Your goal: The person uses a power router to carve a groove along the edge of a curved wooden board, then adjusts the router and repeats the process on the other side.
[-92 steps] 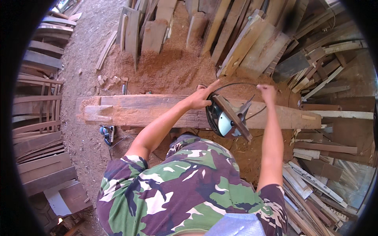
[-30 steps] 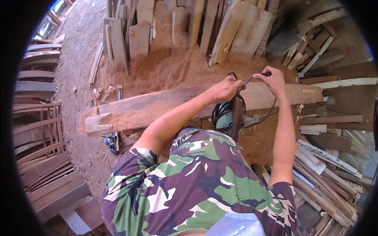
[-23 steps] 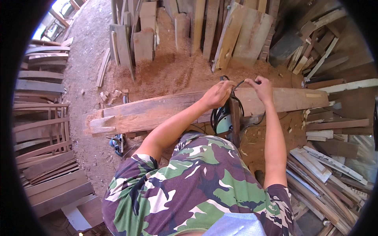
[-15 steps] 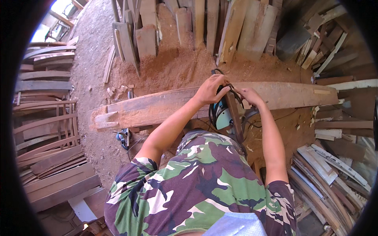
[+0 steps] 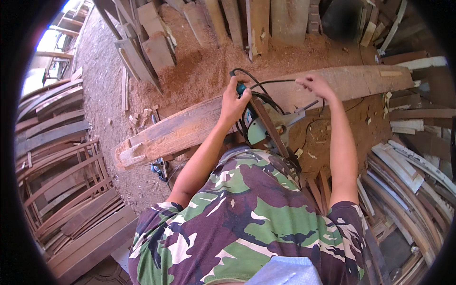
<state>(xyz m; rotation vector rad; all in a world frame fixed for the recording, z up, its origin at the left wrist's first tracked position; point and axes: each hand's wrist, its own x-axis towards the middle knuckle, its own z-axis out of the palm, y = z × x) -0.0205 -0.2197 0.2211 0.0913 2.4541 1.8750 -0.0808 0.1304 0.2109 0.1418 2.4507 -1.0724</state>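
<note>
Fingers of the left hand [image 5: 233,100] are wrapped tight round the teal handle of a power saw [image 5: 266,128], knuckles up, with the black cord [image 5: 251,80] looping out just above the fist. The right hand [image 5: 316,85] reaches further along, its fingertips pinched together over that same cord where it runs across the long plank [image 5: 190,130]; whether it grips the cord or only rests against the wood I cannot tell. The saw hangs against the near edge of the plank, close to the person's chest, its round guard and flat metal base tilted on edge rather than lying flat. It looks a heavy, rigid, lopsided tool, best held by its handle, well away from the blade side, with the cord kept free. The plank looks stiff, rough and weighty, lying slantwise over a floor deep in reddish sawdust [image 5: 204,71]. Offcut boards [image 5: 156,47] lean beyond it, curved wooden frames [image 5: 61,156] are stacked to the left, and more slats [image 5: 408,166] are piled to the right.
</note>
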